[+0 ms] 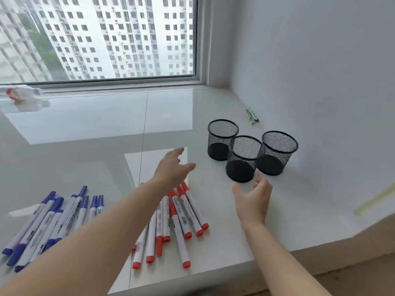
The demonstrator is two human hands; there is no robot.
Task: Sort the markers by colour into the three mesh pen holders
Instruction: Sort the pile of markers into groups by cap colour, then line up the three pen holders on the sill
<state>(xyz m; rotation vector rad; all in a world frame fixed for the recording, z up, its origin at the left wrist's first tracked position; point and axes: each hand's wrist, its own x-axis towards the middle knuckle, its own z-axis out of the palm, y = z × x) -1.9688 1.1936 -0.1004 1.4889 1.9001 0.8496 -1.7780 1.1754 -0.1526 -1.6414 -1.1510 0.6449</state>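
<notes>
Markers: red-capped markers (171, 223) lie in a heap under my left hand (173, 167); blue-capped markers (53, 223) lie well to its left. I see three mesh holders (245, 159) clustered just beyond my right hand (254, 199). Both hands open, fingers spread, holding nothing. Glossy white sill (85, 129) under everything; window (102, 37) beyond, white wall (320, 60) right of the holders.

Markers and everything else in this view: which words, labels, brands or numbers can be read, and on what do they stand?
None can be read.
Blue markers: dark print on the barrels, too blurred.
Red markers: small print lines, too small.
Packet at the window: red marking, illegible.
Mesh pen holders: no text.
</notes>
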